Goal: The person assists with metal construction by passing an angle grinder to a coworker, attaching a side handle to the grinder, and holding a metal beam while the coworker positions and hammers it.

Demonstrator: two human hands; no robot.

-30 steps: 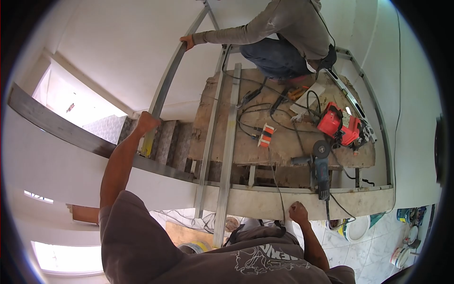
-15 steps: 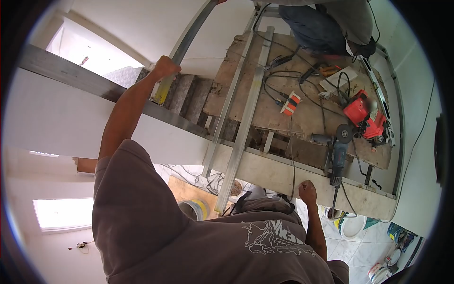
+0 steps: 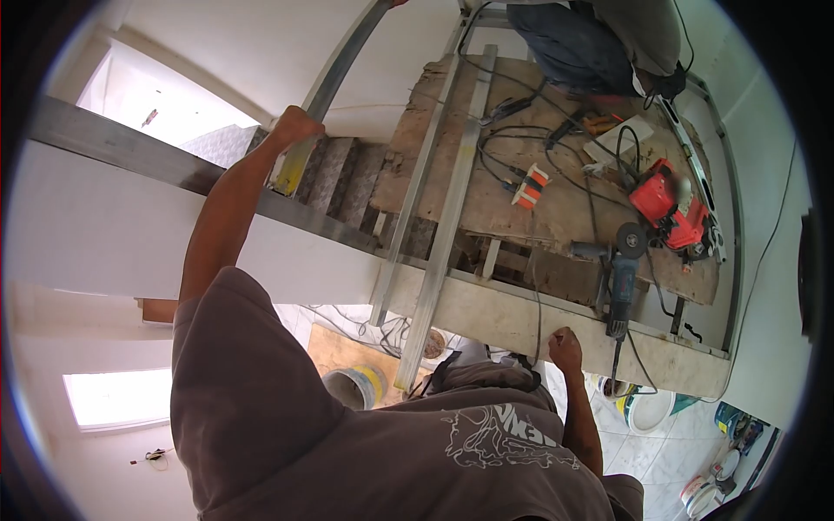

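While gripping the beam (image 3: 334,74) near its yellow-marked lower end, has the left hand (image 3: 298,128) wrapped around it, with the far side of the grasp hidden. Can make out only a sliver of a co-worker's hand (image 3: 397,3) at the beam's upper part, cut off by the top edge. Has the right hand (image 3: 565,349) curled into a loose fist near the ledge (image 3: 486,323) and a hanging cable (image 3: 538,304); cannot tell whether anything is inside. Can see the grinder (image 3: 621,286) near the ledge, and beyond it a red tool (image 3: 667,207), blurred at its middle.
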